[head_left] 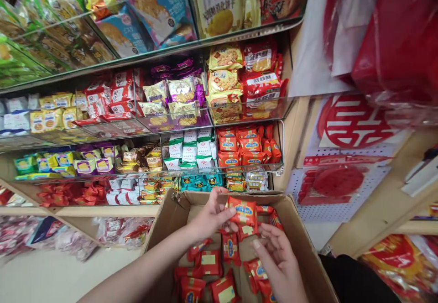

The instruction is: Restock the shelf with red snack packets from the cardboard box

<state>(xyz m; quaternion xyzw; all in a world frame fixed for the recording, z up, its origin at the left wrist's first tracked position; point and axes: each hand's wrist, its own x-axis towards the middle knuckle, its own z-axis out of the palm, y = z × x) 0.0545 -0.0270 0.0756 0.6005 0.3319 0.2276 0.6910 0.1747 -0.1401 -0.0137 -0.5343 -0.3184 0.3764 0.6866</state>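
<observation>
While the left hand (216,215) pinches a red packet (243,210) by one end, the right hand (278,256), loosely parted, hangs near its other end.

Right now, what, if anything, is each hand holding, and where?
The left hand grips a red packet by its left edge, thumb on the front. The right hand, loosely open, shows no clear hold.

Carton (303,241) open above, walled at sides, clear shelf panels (249,111) beyond far rim
</observation>
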